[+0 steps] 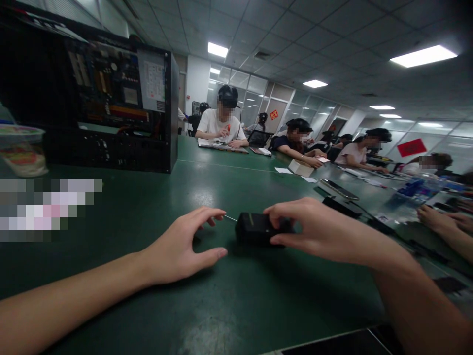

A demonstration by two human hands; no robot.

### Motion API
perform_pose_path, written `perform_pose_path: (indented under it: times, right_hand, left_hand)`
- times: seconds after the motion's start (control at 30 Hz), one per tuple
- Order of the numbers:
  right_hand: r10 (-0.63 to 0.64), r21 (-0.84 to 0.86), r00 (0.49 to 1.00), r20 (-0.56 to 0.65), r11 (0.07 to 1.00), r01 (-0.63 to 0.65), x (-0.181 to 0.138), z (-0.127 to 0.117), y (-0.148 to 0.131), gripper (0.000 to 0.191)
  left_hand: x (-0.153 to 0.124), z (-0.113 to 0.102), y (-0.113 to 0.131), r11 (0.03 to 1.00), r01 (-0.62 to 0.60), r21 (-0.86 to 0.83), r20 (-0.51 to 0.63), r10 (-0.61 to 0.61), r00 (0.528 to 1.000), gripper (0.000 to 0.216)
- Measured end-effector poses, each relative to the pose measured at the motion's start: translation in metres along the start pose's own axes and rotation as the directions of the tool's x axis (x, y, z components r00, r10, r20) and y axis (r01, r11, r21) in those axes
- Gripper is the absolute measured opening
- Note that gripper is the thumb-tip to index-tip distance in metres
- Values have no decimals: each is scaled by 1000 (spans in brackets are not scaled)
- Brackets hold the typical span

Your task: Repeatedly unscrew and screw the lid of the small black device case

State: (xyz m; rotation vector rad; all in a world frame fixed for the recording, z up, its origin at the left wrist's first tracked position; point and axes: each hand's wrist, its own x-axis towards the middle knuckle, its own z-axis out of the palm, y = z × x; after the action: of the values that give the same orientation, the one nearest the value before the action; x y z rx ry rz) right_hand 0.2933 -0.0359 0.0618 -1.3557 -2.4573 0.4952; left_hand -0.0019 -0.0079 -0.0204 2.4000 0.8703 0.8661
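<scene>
From the head view, my right hand (314, 229) clamps the small black rectangular plastic box (256, 228) from above, fingers over its far and right edges, thumb on the near side; the box sits on the dark green table mat (148, 315), near centre. My left hand (185, 246) hovers just left of it, spread wide and holding nothing, index tip touching a thin pale wire (231, 217) that sticks out of the box's left end. To do this well, I judge I should pin the box flat and pinch the wire close to the box.
</scene>
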Motion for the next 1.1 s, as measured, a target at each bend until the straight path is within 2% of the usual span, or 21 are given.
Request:
perform_pose_path:
  times: [0.07,0.13,0.23,0.3,0.4,0.43,0.5,0.57,0.63,0.73,0.83,0.9,0.97,1.03,1.1]
  right_hand:
    - [-96,-122,989,110,986,110,18,20,-20,14]
    - [-137,-188,974,179,967,170,30,34,-29,13]
    - [-206,-151,961,185,960,235,37,40,-25,18]
    - [-233,-123,966,115,961,247,38,36,-13,23]
    - [-139,-163,990,-2,977,137,37,24,13,36]
    - [-87,-179,996,11,980,88,37,22,21,41]
    - [-9,-181,992,125,983,32,38,22,33,49]
    - [14,-163,971,238,986,26,41,25,40,45]
    - [-15,-156,972,236,986,53,43,28,43,38]
    - [-101,-138,993,56,985,108,44,26,43,31]
    - [-146,-20,958,-245,989,145,40,18,41,23]
    - [-111,83,883,-456,982,167,36,15,36,22]
    - [-81,136,790,-608,970,204,30,14,27,23]
    - [-101,126,710,-697,957,261,25,17,17,20]
    - [-151,87,668,-728,947,308,20,20,10,18]
  left_hand:
    - [-1,0,0,1000,5,-12,4,-5,1000,55]
    - [-1,1,0,1000,-2,-17,26,2,1000,47]
    - [1,1,0,1000,-7,-22,52,8,999,31]
    - [2,1,1,1000,-1,-13,45,1,999,29]
    - [3,1,5,1000,14,16,21,-14,1000,31]
    - [3,1,6,1000,18,23,15,-18,1000,31]
    - [4,1,8,999,22,31,10,-22,1000,32]
    - [5,4,10,999,16,32,11,-17,1000,31]
    - [8,7,11,999,17,29,17,-18,1000,30]
    - [12,12,12,999,34,21,21,-34,999,30]
    - [13,11,15,999,39,29,49,-41,998,28]
    - [13,8,17,998,45,39,77,-48,996,28]
    - [13,6,19,998,44,42,92,-48,995,28]
    - [13,7,20,999,26,37,97,-30,995,29]
    - [14,9,21,1000,6,28,97,-9,995,29]
